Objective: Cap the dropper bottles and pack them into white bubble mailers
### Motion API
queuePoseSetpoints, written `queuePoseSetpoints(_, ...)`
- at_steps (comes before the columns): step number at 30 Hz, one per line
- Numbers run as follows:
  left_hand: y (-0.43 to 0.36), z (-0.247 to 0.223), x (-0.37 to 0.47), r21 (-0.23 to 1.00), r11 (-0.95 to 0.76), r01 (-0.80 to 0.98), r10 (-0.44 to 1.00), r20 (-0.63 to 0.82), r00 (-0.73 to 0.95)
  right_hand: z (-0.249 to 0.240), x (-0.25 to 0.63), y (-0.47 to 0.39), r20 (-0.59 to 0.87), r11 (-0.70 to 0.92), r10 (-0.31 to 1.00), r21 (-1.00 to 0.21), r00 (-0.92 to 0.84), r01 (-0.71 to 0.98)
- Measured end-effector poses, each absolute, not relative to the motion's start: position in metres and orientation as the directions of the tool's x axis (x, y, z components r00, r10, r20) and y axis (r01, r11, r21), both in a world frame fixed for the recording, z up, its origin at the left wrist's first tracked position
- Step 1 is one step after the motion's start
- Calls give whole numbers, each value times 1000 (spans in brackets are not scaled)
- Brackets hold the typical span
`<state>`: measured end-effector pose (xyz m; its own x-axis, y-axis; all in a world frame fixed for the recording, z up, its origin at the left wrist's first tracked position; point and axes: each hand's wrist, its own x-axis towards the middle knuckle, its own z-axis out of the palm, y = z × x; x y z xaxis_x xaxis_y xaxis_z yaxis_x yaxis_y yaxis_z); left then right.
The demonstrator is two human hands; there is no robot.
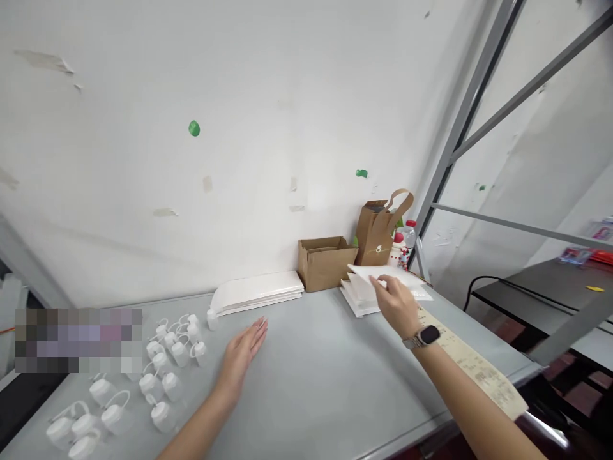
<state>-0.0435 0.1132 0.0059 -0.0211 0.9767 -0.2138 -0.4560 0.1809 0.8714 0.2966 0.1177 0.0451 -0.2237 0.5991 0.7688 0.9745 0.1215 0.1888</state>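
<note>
My right hand point(395, 300), with a watch on the wrist, pinches the edge of the top white sheet point(387, 275) of a fanned white stack point(357, 300) at the right of the grey table. The sheet's near edge is raised off those below. My left hand point(246, 345) rests near the middle of the table with its fingers stretched out and holds nothing. Beyond it lies another flat white stack point(258, 289). To its left stand several small white-capped containers point(163, 415) with loop handles.
Grey table point(306, 390) against a white wall. At the back are an open cardboard box point(325, 262), a brown paper bag point(373, 239) and a red-capped bottle point(410, 235). A long printed paper point(474, 367) lies along the right edge. Metal frame bars point(450, 160) rise at the right.
</note>
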Motion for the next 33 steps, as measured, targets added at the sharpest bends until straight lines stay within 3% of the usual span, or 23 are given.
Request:
queuePoseSetpoints(8, 118, 3, -44, 868, 184, -461, 974, -223, -30, 14, 297, 147, 729, 121, 646, 197, -228, 973)
queuePoseSetpoints(12, 117, 0, -43, 873, 176, -456, 978, -206, -18, 14, 285, 138, 815, 98, 552, 144, -174, 985)
queuePoseSetpoints(15, 115, -2, -40, 877, 181, -445, 980, -200, 5, 16, 255, 135, 852, 212, 491, 86, -182, 973)
queuePoseSetpoints(20, 110, 0, -37, 881, 188, -435, 981, -193, 34, 17, 179, 157, 645, 400, 666, 114, -374, 910)
queuePoseSetpoints(26, 106, 5, -34, 885, 203, -420, 978, -203, 45, 4, 118, 203, 577, 433, 695, 141, -429, 890)
queuePoseSetpoints(33, 106, 5, -33, 880, 219, -421, 974, -220, 46, 3, 111, 234, 592, 474, 650, 174, -477, 863)
